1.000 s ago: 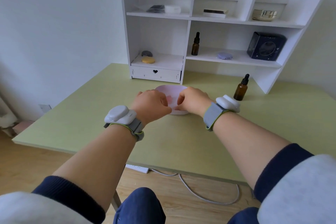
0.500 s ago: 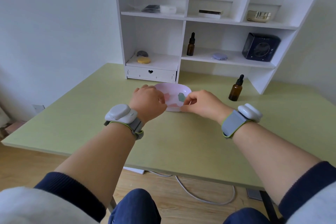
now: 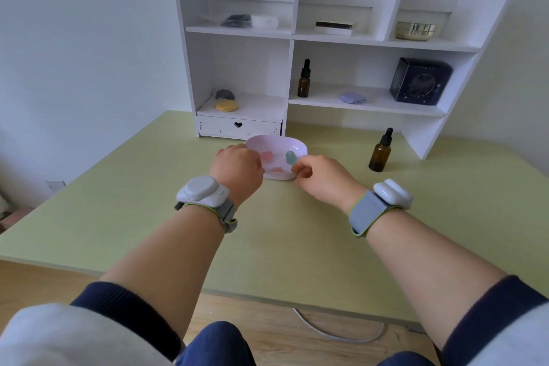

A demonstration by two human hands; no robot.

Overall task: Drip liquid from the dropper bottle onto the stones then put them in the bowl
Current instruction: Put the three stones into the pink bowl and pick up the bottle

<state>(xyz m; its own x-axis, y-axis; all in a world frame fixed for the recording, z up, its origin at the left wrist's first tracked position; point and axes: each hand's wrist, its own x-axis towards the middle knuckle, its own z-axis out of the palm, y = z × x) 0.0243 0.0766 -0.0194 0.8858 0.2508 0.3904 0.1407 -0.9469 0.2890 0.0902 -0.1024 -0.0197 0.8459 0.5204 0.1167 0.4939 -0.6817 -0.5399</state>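
Bowl (image 3: 292, 143): between both hands, steadied at near rim. Stones (image 3: 290, 157): inside. Left hand (image 3: 237, 168), right hand (image 3: 322, 178): curled, contents indiscernible. Dropper bottle (image 3: 380, 153): upright beyond right hand, capped, likely finished.

Your left hand (image 3: 237, 169) & right hand (image 3: 322, 178) flank the pink bowl (image 3: 277, 142) w/ stones (image 3: 290, 157) inside; dropper bottle (image 3: 380, 153) stands to its right.

Head view, angled down, desk (image 3: 148, 202) close.
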